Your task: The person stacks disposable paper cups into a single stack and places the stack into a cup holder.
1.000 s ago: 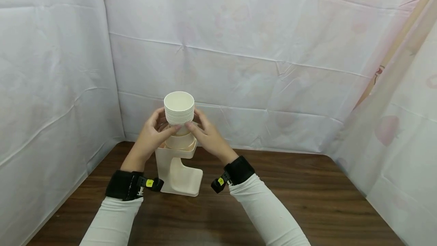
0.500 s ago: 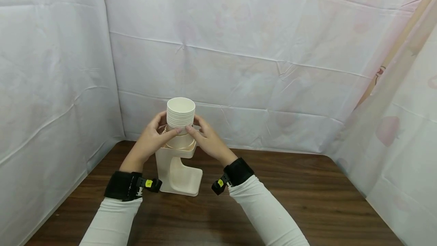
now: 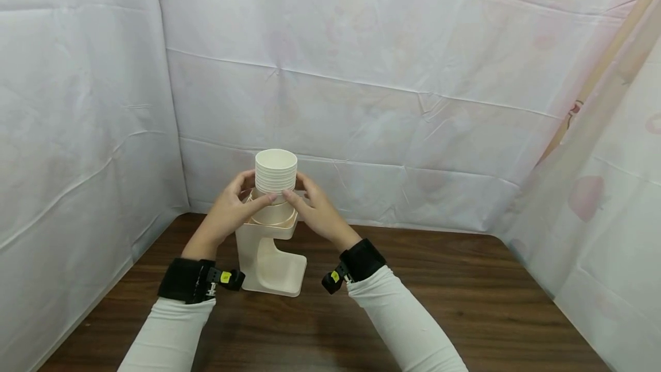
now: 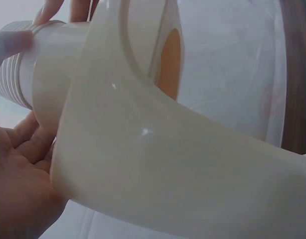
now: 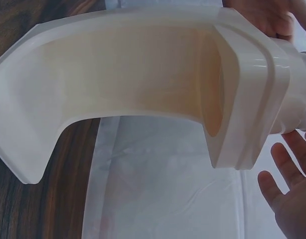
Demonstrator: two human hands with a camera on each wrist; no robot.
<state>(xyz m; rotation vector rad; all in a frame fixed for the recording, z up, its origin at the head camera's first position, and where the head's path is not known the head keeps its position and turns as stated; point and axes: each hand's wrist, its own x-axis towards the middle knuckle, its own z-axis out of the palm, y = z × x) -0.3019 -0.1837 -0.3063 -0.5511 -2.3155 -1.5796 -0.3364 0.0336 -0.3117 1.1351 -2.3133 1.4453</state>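
A stack of white paper cups stands upright in the round collar on top of a cream plastic cup dispenser. From the left, my left hand holds the lower part of the stack, its thumb at the front. My right hand grips the same stack from the right, thumb near the other thumb. The fingers behind the cups are partly hidden. In the left wrist view the ribbed cup rims lie just past the collar. The right wrist view shows the dispenser's round opening underneath its top.
The dispenser stands on a dark brown wooden table, toward the back left. White sheets hang close behind the table and along both sides. Black straps with small cameras sit on both wrists.
The cup stack has come down and slightly right, deeper into the collar, with both hands following it. Most of this happened in the first half second. The dispenser has stayed in place.
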